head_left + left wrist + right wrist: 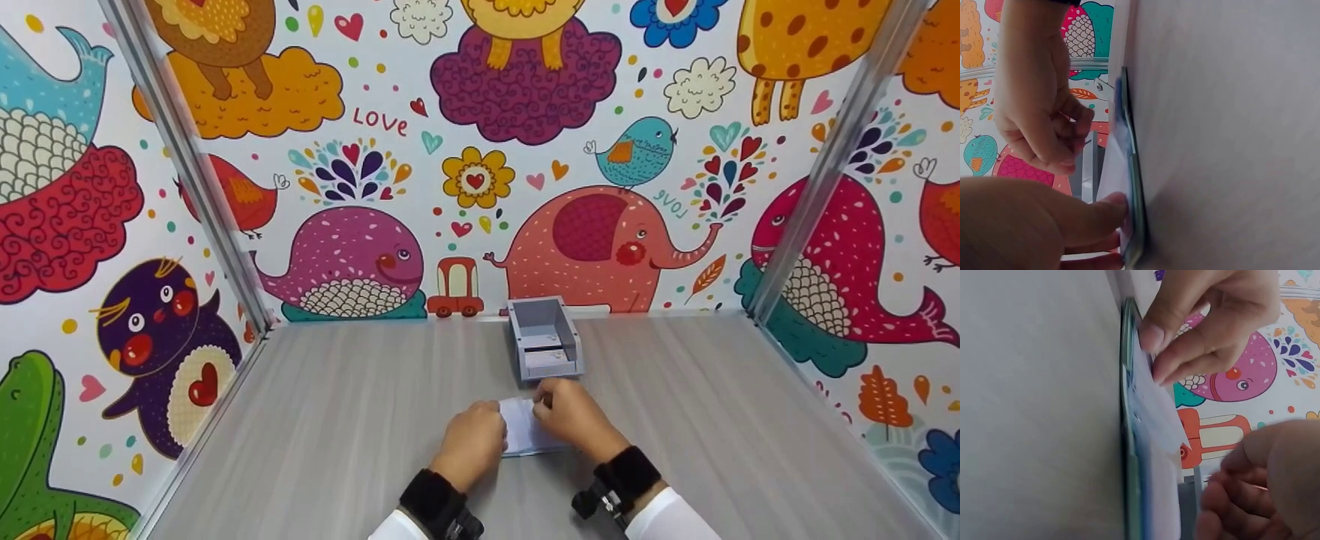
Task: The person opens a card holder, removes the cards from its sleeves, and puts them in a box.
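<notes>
A small open booklet (520, 426) with pale pages lies on the table. Its thin greenish cover (1136, 216) shows edge-on in the left wrist view. My left hand (474, 441) holds its left side; in the right wrist view, the thumb (1152, 338) and fingertips of that hand pinch at a pale page (1154, 396), which lifts at one corner. Over the right page is my right hand (576, 416), raised a little off it. In the left wrist view, its fingers (1075, 126) curl in toward the thumb with nothing seen between them.
Just beyond the booklet stands a grey open-front bin (555, 370) with pale cards (541, 342) inside. The wood-grain table (360, 420) ends at a wall (465, 225) printed with cartoon animals. Metal posts (825, 157) rise at the back corners.
</notes>
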A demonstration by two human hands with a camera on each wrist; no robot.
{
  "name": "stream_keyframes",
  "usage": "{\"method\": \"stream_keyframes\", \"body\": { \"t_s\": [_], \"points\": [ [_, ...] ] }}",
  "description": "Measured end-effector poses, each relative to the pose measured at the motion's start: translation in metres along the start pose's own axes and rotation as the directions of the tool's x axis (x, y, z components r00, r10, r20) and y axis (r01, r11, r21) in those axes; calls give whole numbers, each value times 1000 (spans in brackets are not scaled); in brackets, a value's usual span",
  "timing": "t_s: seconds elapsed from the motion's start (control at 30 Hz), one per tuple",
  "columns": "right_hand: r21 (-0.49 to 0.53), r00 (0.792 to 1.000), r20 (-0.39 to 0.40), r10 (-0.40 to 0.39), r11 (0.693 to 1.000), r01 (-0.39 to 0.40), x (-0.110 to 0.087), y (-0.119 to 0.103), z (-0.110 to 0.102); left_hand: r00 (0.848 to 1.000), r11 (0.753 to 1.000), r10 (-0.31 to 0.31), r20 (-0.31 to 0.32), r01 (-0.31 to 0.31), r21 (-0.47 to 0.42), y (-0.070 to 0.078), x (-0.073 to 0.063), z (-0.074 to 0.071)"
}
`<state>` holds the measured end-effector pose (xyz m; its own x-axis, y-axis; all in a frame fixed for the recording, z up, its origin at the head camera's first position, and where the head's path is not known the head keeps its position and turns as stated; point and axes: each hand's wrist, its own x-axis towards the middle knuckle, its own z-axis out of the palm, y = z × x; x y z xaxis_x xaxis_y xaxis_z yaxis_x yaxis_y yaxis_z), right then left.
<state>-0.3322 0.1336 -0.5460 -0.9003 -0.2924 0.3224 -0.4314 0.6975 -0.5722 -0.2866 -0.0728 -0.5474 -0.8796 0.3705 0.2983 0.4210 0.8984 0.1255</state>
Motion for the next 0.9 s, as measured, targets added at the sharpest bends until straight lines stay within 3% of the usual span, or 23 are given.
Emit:
{"method": "stream_keyframes", "body": {
  "t_s": [0.17,0.53,0.9],
  "points": [
    [52,991,128,29,998,-36,-9,4,2,1000,1000,2,-23,-2,-14,1,-1,-2],
    [36,989,145,27,999,-32,-11,9,5,994,998,65,-91,-62,27,1,-3,-2],
    [37,990,136,39,998,-44,-13,11,8,1000,996,-24,9,25,-88,1,-1,-4]
  ]
}}
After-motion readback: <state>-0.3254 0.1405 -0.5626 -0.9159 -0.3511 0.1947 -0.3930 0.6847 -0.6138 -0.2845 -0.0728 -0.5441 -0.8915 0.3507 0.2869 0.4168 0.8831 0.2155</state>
